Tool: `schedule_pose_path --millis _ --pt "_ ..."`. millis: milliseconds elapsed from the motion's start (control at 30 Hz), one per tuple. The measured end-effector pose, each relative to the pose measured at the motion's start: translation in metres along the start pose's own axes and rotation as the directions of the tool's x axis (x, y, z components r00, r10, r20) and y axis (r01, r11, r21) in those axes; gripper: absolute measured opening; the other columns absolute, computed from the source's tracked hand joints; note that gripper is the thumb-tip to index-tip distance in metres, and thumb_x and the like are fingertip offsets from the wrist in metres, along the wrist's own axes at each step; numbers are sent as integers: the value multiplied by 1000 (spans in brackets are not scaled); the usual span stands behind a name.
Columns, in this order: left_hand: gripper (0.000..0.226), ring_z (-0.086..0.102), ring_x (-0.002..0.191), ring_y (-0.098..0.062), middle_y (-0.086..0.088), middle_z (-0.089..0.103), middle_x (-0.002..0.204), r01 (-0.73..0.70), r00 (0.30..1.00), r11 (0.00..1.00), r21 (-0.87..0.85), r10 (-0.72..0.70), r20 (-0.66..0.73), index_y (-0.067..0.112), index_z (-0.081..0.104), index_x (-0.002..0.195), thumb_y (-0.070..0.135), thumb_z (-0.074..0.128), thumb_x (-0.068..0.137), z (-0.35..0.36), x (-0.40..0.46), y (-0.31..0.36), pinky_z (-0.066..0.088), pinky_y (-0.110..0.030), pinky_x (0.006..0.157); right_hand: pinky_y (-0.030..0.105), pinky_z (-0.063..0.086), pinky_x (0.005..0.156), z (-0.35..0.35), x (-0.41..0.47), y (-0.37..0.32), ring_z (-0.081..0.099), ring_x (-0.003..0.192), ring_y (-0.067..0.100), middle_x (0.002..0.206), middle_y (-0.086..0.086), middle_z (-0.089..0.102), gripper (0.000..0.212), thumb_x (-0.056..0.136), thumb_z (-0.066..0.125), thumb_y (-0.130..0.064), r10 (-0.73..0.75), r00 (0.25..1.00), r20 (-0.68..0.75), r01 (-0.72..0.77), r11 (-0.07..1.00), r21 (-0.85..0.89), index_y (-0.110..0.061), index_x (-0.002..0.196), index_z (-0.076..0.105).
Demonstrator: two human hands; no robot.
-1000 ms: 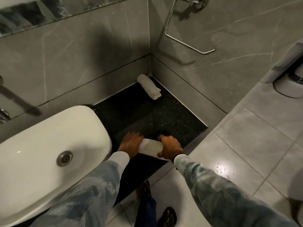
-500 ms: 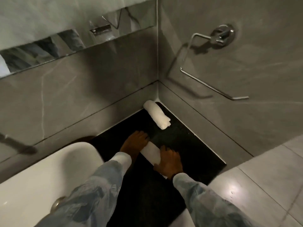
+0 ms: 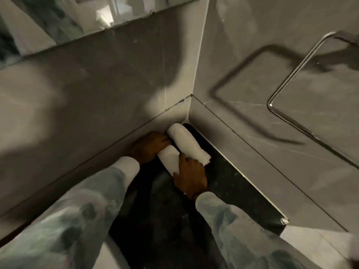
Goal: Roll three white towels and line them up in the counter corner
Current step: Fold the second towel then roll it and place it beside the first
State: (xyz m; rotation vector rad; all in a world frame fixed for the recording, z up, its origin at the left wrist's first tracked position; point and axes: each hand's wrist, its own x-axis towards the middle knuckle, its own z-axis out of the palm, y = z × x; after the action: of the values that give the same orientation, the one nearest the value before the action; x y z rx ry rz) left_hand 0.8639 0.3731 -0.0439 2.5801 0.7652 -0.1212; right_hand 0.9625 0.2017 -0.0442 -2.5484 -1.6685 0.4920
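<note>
**Two rolled towels side by side in counter corner**

Dark counter [image 3: 229, 183], meeting grey tiled walls at the corner. First roll [image 3: 187, 145] lying in the corner, far end close to the back wall, near end pointing out toward the camera. Second roll [image 3: 169, 157] set just left of it, parallel and touching along its length, partly hidden under the hands.

Left hand [image 3: 148, 147] laid palm down at the far end of the second roll, fingers spread, fingertips reaching the first roll. Right hand [image 3: 191, 176] pressed over the near end of the second roll, fingers spread, one fingertip at the seam between the two rolls. Grip beneath the palms not visible; cannot tell whether either hand is clasping or only pressing.

Both sleeves patterned pale blue-grey. Chrome rail [image 3: 287, 90] fixed on the right wall. Mirror strip [image 3: 58, 20] above the back wall. Picture blurred throughout.
</note>
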Motion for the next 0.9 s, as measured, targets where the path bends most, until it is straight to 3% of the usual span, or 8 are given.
schedule_pose_path --millis 133,300,400,500,633,733,800,900 --pt "38 49 131 -28 -14 52 142 -46 999 998 33 45 25 10 52 136 21 48 100 1 3 -10 35 -42 115 42 49 93 5 2 1 61 111 32 126 16 61 73 89 61 -46 29 1000 5 -30 999 27 -11 146 31" --pt "40 48 132 -28 -13 52 143 -3 992 1000 -23 0 -129 14 53 136 32 47 100 10 10 4 29 -39 116 43 51 90 4 1 4 61 109 31 124 14 62 68 91 58 -49 65 998 -1 -65 997 46 -15 143 32" --pt "34 53 125 -29 -14 58 135 62 989 995 -75 -71 -128 10 59 127 28 48 100 15 7 9 35 -37 111 47 43 95 -4 2 4 54 115 33 124 13 60 62 87 58 -53 28 1000 3 -28 997 -67 -18 135 40" --pt "34 52 125 -30 -14 57 136 102 986 993 -56 -108 -127 7 58 128 25 46 101 10 5 15 37 -38 109 53 37 100 -15 5 2 40 125 37 135 15 45 61 85 61 -54 1 1000 1 -1 985 -172 -19 133 45" --pt "36 50 129 -29 -13 55 140 76 992 996 40 -72 -104 9 56 131 27 44 103 3 3 32 34 -37 114 54 38 102 -15 -3 3 41 124 35 137 13 41 61 87 61 -51 50 999 3 -50 995 -89 -18 135 43" --pt "40 41 137 -27 -11 46 148 118 985 984 133 -99 -144 11 45 141 22 41 103 2 -10 42 30 -40 117 53 38 104 -20 -12 7 43 124 33 137 11 44 65 85 60 -55 80 997 -5 -80 997 6 -18 135 42" --pt "48 30 145 -27 -11 36 155 82 982 969 233 -39 -185 12 35 147 19 45 100 6 -23 39 23 -40 122 52 39 104 -24 -18 11 45 124 33 136 10 46 67 84 56 -60 74 995 -71 -72 997 29 -19 134 43" --pt "54 24 148 -28 -10 34 156 126 977 958 260 -73 -202 12 34 148 20 48 97 10 -66 56 21 -42 122 51 37 104 -31 -56 19 46 127 33 139 10 50 71 86 45 -65 44 982 -183 -51 998 -38 -21 141 40"
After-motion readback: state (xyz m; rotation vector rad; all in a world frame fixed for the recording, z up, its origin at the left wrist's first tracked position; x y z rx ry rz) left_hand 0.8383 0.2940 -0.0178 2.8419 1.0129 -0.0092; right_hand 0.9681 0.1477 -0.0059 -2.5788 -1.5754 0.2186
